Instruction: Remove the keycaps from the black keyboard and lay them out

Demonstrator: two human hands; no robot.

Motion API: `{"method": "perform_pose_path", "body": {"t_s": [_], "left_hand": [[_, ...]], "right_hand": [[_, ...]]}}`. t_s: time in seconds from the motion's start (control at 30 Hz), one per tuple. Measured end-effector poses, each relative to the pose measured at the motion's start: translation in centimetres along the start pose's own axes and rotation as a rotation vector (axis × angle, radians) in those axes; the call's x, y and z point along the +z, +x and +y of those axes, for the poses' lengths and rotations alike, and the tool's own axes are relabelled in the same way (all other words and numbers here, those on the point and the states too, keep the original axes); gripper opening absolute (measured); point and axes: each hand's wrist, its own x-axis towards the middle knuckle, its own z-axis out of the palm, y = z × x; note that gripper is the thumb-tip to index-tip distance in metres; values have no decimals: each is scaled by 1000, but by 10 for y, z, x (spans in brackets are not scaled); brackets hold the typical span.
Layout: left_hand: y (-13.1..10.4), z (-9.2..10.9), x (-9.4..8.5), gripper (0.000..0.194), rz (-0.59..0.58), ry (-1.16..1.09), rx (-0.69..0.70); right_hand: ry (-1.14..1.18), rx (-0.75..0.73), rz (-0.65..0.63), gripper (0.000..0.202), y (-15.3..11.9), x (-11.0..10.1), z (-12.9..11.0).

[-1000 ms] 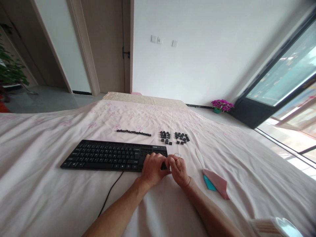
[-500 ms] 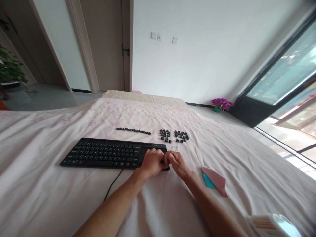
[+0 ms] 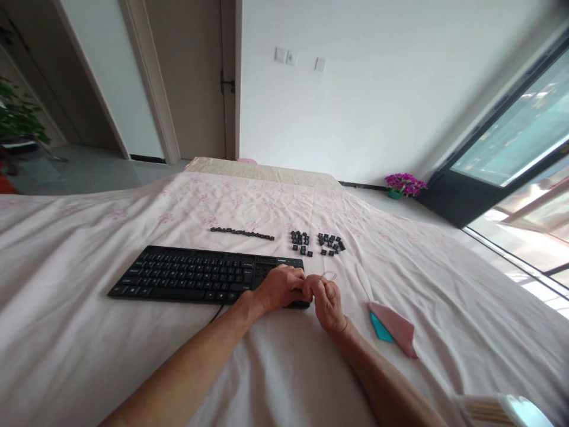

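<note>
A black keyboard (image 3: 191,276) lies on the cloth, its number-pad end partly hidden under my hands. My left hand (image 3: 281,289) is closed over that right end, fingers bent down onto it. Against its fingertips, at the keyboard's right edge, my right hand (image 3: 326,299) is pinched shut on a wire keycap puller (image 3: 329,275), whose thin loop sticks out above the knuckles. Beyond the keyboard, loose black keycaps lie in a long row (image 3: 242,232) and in two groups, a left group (image 3: 300,240) and a right group (image 3: 329,242).
To the right are a white-handled brush (image 3: 363,281), a pink cloth (image 3: 395,326) and a blue piece (image 3: 381,327). A clear container of thin sticks (image 3: 498,410) stands at the lower right. The keyboard's cable (image 3: 216,314) runs toward me. A wrinkled floral cloth (image 3: 133,350) covers the surface.
Both hands have shifted slightly right along the keyboard's end. My right hand has turned more upright, and the wire loop above it has swung to the right. The view has tilted a little.
</note>
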Motion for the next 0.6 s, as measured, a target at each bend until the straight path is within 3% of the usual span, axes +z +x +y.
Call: {"method": "perform_pose_path", "body": {"t_s": [0.2, 0.33, 0.47, 0.6], "left_hand": [[-2, 7, -4, 17, 21, -118, -37], [0, 5, -4, 8, -14, -133, -143], [0, 4, -1, 17, 15, -158, -197], [-1, 4, 1, 35, 67, -304, -203]], "right_hand": [[-6, -57, -24, 50, 5, -5, -4], [-118, -114, -13, 47, 7, -10, -7], [-256, -201, 17, 40, 10, -19, -13], [-234, -60, 79, 33, 17, -28, -12]]}}
